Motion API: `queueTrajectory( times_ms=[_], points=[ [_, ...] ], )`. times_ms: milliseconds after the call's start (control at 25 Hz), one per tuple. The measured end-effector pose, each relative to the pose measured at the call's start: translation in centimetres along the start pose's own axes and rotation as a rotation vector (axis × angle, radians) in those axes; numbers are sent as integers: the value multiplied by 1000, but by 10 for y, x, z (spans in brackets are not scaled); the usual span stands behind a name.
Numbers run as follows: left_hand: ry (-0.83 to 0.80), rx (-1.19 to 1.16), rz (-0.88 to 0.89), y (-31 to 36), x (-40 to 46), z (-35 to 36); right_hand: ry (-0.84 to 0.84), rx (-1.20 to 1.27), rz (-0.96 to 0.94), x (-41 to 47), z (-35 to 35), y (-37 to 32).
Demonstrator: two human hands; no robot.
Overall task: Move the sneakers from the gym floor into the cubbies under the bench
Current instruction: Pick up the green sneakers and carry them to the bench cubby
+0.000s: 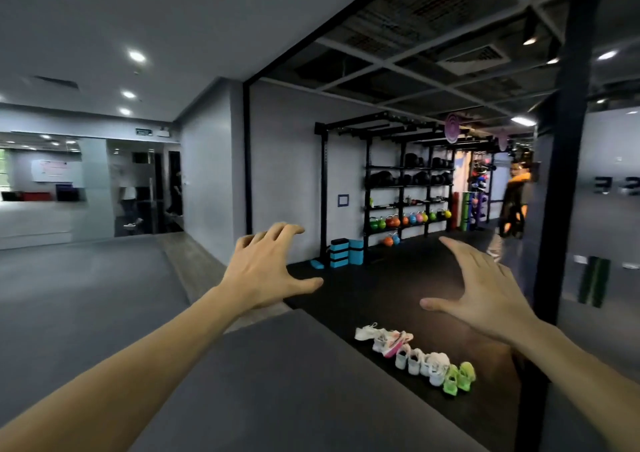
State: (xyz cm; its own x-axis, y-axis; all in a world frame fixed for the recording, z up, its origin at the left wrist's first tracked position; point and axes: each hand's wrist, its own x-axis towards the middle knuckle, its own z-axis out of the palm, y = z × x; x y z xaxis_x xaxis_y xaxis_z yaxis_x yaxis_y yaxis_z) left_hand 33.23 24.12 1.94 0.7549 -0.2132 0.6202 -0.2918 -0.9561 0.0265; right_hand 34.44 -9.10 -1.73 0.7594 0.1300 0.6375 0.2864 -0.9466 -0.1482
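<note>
White, pale grey, pink-trimmed and neon green sneakers (417,356) stand in a loose row on the black rubber gym floor (381,289), close against the edge of a grey flat-topped block, the desk (277,382), that fills the lower middle of the view. At the far end of the row a white pair lies beside a white-and-pink pair tipped on its side; then come several pale grey and white shoes, and nearest the camera the green pair (460,378). Both hands are raised in the air above the desk and the shoes and hold nothing: the left hand (266,268) has its fingers spread and slightly hooked, thumb out to the side, and the right hand (485,292) is flat with fingers straight and together, thumb apart. Well beyond the sneakers a black storage rack (408,188) stands against the wall, carrying dark medicine balls above and coloured kettlebells (408,219) below, with stacked blue blocks (346,252) at its foot. A person in dark and orange clothing (516,202) stands at the far right of the floor, beside a black pillar (568,140). No cubbies can be made out from this angle.
</note>
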Motion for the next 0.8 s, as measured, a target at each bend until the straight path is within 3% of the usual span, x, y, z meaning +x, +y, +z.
queueTrajectory(
  times_ms=[320,800],
  points=[
    [-65,-138,119,-27,123,131,22,-131,118,74,61,55],
    [-103,-220,246,-38,355,337,5,-214,312,232,207,211]
  ],
)
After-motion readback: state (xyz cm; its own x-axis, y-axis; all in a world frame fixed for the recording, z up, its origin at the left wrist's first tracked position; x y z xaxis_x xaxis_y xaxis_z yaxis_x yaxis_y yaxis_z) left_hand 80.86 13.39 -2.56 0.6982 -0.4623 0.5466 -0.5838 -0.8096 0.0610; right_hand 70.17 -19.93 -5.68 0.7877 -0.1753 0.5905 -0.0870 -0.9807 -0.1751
